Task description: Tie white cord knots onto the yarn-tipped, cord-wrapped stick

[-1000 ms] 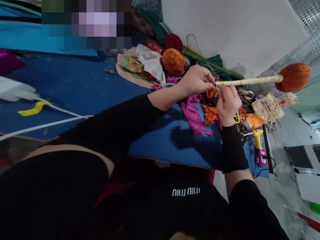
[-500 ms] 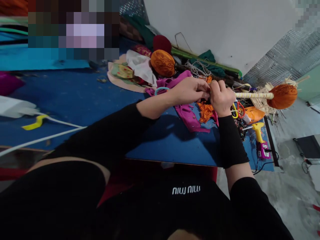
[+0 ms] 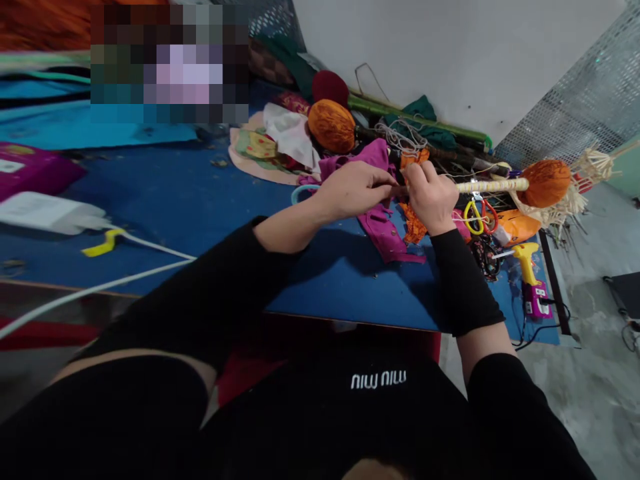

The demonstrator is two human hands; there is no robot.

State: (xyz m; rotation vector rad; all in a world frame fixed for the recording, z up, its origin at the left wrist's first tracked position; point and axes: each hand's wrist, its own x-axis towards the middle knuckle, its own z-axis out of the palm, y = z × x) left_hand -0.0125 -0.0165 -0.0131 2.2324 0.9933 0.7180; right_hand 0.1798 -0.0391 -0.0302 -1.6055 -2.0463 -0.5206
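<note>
My right hand (image 3: 431,199) is closed in a fist around a pale stick (image 3: 493,186) wrapped in light tape-like strips, held roughly level above the table. An orange fibre-covered ball (image 3: 547,183) sits on the stick's right end. To the left of that fist, my left hand (image 3: 347,191) has thumb and fingers pinched together near the stick's other end; what lies between them is too small to make out. Beneath both hands are purple cloth strips (image 3: 383,233) and crumpled orange material (image 3: 414,223).
Scissors (image 3: 475,217) with yellow and red handles lie right of my right hand. Beyond are a yellow glue gun (image 3: 526,261) and a purple power strip (image 3: 538,300). Another orange ball (image 3: 332,125) rests behind. A white cable (image 3: 150,273) crosses the blue table (image 3: 200,173) at left.
My left hand has drawn leftward, away from my right hand. The stick, its orange ball and my right hand have shifted a little left, and the camera view has moved slightly.
</note>
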